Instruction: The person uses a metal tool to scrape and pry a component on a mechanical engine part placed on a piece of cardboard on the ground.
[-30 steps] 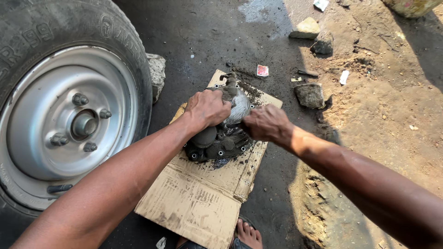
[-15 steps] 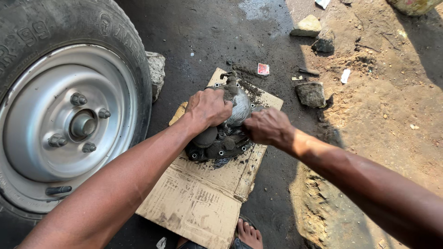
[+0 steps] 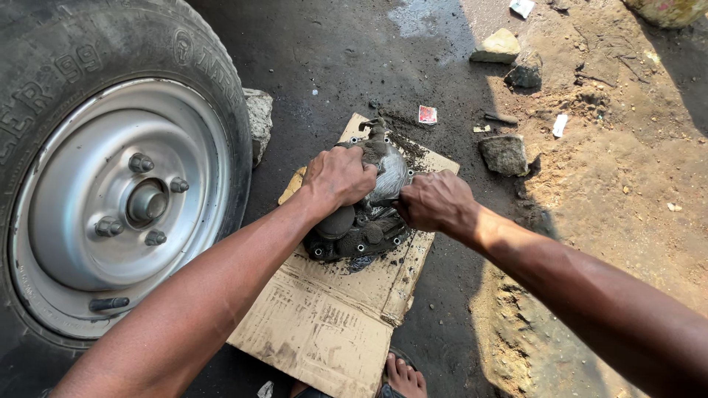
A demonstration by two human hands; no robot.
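Item: greasy metal housing (image 3: 359, 230), a dark, dirt-caked casting with bolt holes round its flange. It lay on a flattened sheet of cardboard (image 3: 324, 324) on the oil-stained ground, and I take it as the landmark for every place below.

Long axis: the housing ran from its broad, round lower end, nearest my body, up to a narrow neck (image 3: 376, 131) pointing away from me.

My left hand (image 3: 341, 177) lay over the upper left of the housing, fingers curled down and pressing on its domed grey top. My right hand (image 3: 435, 203) sat just right of the housing, touching its edge; that grip was closed in a fist, fingers together. Whether it clamped a small tool or only the rim, I could not tell, since the knuckles hid it.

Nearer hand: both touched, the left squarely on top, the right at the side.

Left of the housing: a vehicle wheel (image 3: 122, 199) with a silver rim, and a stone (image 3: 258, 121) wedged by its tyre. Beyond and right: another stone (image 3: 504, 153) and a small red-and-white scrap (image 3: 427, 114). Below, past the cardboard edge: my bare toes (image 3: 404, 374).
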